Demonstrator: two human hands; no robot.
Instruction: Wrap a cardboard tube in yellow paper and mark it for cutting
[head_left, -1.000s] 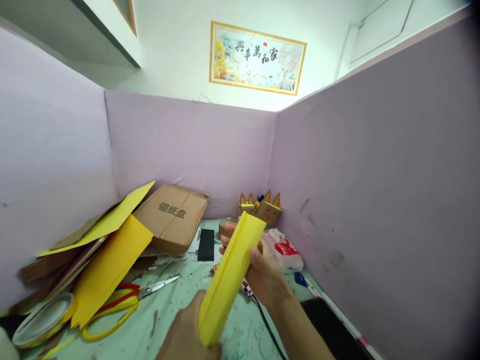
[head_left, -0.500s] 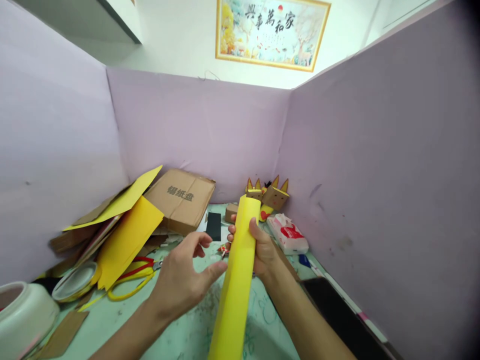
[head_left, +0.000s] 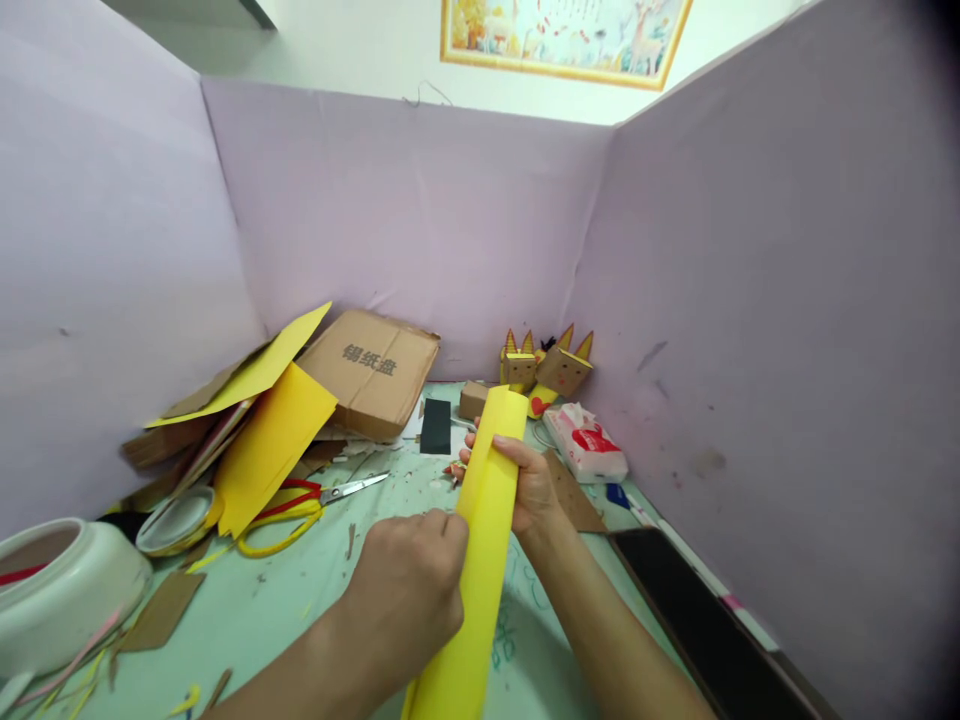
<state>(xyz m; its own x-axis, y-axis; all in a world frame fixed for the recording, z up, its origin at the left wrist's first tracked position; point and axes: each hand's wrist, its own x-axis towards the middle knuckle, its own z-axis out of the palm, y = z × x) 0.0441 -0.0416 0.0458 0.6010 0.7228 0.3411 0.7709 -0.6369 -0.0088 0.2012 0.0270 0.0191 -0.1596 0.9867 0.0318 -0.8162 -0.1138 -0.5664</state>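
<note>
A long roll of yellow paper slants up and away from me over the table. My right hand is wrapped round its upper part, thumb on top and fingertips showing on the far left side. Lower down, my left hand is closed in a fist against the left side of the roll; its fingertips are hidden, and the paper's edge seems to be in its grip. Left of the hands lie scissors with red and yellow handles, their blades apart.
Yellow sheets and a cardboard box lean at the back left. Cardboard figures and a tissue pack sit at the back right. A black tray-like object lies right, a white pot left. Lilac panels enclose the table.
My left hand has gone from open beside the roll to closed against its left side. My right hand keeps its hold. The view has tilted down, showing more of the table.
</note>
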